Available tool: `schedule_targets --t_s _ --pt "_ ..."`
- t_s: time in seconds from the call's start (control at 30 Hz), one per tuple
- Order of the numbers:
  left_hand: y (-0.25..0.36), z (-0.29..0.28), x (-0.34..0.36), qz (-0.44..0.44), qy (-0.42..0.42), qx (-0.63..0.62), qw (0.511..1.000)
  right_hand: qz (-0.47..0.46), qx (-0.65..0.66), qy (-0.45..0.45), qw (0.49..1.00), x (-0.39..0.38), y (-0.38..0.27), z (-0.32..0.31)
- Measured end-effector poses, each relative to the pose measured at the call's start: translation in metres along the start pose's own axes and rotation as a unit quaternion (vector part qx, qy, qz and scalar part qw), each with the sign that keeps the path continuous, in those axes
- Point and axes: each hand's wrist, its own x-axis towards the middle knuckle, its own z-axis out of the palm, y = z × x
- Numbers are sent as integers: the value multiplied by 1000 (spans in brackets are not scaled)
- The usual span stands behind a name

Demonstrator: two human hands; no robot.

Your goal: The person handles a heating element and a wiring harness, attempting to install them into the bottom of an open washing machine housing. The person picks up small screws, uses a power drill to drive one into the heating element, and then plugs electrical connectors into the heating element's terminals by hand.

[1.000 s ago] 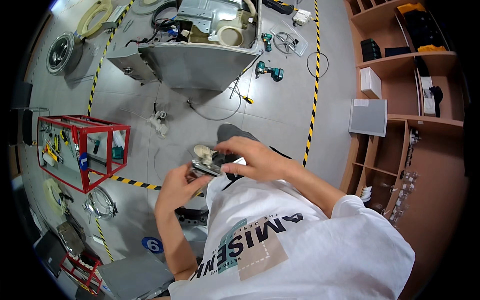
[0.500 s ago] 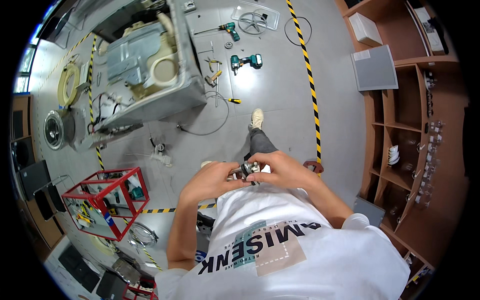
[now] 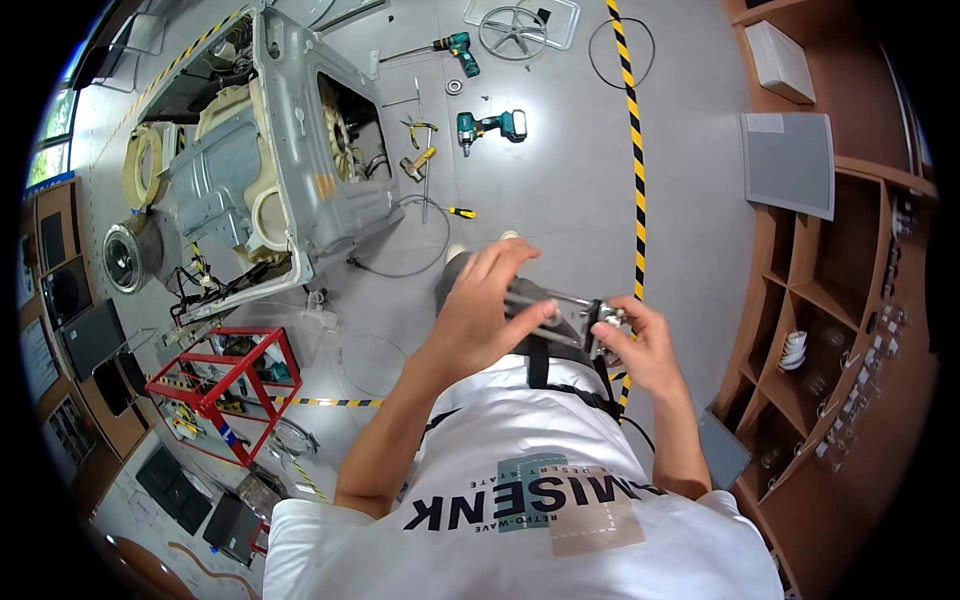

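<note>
In front of my waist is a metal tool with long parallel rods (image 3: 570,299) and a black-and-silver crosspiece; its exact kind is unclear. My right hand (image 3: 640,345) grips the crosspiece end, thumb pressed against it. At the other end of the rods, my left hand (image 3: 478,312) is spread, fingers stretched and thumb apart. Motion blurs that thumb and the rods beneath it, and the palm covers the rod ends.
On the grey floor ahead lie a cordless drill (image 3: 458,54), an impact driver (image 3: 490,127), a hammer (image 3: 417,165) and a screwdriver (image 3: 461,212). An opened washing machine (image 3: 335,215) stands ahead left, a red-framed cart (image 3: 225,400) nearer left, and wooden shelving (image 3: 825,255) right.
My hands were close together around the tool and have now moved apart, the right one rightward with it. The tool's rods show more fully. My view has shifted, with the washing machine seen from another angle.
</note>
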Motion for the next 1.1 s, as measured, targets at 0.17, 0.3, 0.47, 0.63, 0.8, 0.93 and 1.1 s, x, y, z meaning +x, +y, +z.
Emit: schedule_targets --t_s 0.17,0.3,0.47,0.63,0.8,0.93,1.1 --pt "-44 -5 34 -138 100 -105 980 72 51 49 995 55 -9 -15" --pt "-102 -6 51 -275 178 -199 924 86 35 36 995 107 -29 -11" --pt "-157 -15 96 -435 245 -402 767 101 0 -5 995 187 -52 4" --pt "-200 -34 122 -408 250 -660 579 149 -56 -69 985 257 -74 32" --pt "-222 -27 146 -387 284 -709 517 182 -140 -114 967 296 -82 37" --pt "-219 -17 164 -356 283 -757 470 193 -89 -122 969 315 -72 20" --pt "-190 -7 199 -427 315 -685 499 202 -108 -161 960 343 -67 -24"
